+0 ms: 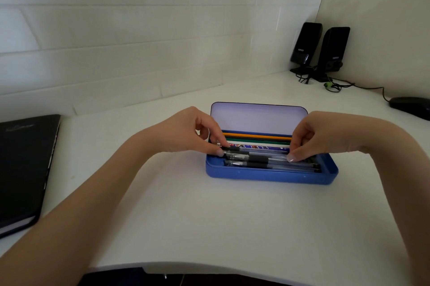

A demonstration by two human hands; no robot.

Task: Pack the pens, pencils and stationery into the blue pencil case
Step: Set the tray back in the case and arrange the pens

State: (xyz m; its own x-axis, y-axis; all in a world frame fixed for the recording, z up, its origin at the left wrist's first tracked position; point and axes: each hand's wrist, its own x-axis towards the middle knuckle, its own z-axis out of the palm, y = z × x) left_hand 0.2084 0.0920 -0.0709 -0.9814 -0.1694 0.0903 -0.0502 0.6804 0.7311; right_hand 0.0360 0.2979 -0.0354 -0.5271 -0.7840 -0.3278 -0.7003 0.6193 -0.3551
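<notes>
The blue pencil case (272,175) lies open on the white desk, its pale lid standing up behind. Inside lie an orange pencil (256,135), a green pencil (256,140), a patterned pencil (253,146) and several clear pens with black grips (258,159). My left hand (197,133) reaches into the case's left end and pinches the tip end of a pen. My right hand (309,136) is at the right end, thumb and fingers pinching the other end of that pen. The ends of the items are hidden under my fingers.
A black notebook (23,169) lies at the desk's left edge. Two black speakers (321,48) with cables stand in the far right corner, and a black mouse (411,105) sits at the right edge. White tiled walls stand behind the desk.
</notes>
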